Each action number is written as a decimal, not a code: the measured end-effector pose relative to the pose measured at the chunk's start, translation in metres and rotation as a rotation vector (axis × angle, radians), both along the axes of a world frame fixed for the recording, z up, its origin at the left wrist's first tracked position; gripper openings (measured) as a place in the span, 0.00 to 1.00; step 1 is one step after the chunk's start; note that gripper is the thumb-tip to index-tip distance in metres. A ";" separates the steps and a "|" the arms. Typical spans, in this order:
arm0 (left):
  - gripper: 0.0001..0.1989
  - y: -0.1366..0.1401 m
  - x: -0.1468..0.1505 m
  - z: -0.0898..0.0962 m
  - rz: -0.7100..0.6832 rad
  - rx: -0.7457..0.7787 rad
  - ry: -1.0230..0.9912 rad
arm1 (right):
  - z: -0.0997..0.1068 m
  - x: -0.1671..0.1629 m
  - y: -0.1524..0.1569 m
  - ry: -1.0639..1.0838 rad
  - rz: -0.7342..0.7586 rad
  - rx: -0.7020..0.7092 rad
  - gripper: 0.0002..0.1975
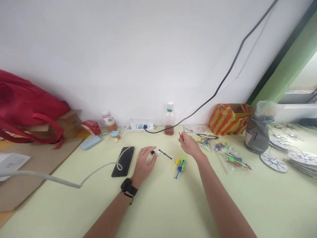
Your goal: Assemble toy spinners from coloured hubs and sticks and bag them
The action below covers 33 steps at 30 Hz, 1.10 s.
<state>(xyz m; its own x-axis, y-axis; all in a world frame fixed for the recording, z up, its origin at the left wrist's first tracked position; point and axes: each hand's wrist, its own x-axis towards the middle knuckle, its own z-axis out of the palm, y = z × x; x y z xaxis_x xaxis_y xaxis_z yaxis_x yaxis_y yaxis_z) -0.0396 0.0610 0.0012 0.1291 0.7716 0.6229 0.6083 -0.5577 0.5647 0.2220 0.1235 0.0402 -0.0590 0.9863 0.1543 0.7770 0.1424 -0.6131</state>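
My left hand rests on the table with thumb and fingers apart, curved around a small round black piece. By its thumb tip lies a small white piece; whether they touch is hard to tell. A black-and-white plastic stick lies just right of that hand. Further right, my right hand is pinching a small red plastic piece above the table. Below it lie plastic arrow-like pieces: a yellow one, a green one and a blue one.
Bags of coloured plastic pieces lie at the right, before a striped bag and stacked white discs. A black phone with a cable sits at left. A bottle and power strip stand along the wall.
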 end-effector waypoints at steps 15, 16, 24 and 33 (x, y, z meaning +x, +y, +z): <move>0.08 0.003 -0.006 0.003 -0.265 -0.278 -0.247 | 0.005 -0.080 -0.032 0.514 0.546 -0.360 0.05; 0.08 0.004 -0.006 0.001 -0.282 -0.304 -0.251 | 0.004 -0.079 -0.031 0.434 0.556 -0.332 0.03; 0.05 0.010 -0.013 -0.005 -0.296 -0.392 -0.229 | -0.011 -0.074 -0.020 0.133 0.393 -0.149 0.07; 0.04 0.016 -0.046 0.007 -0.252 -0.342 0.120 | -0.029 -0.046 -0.007 -0.087 0.247 -0.133 0.02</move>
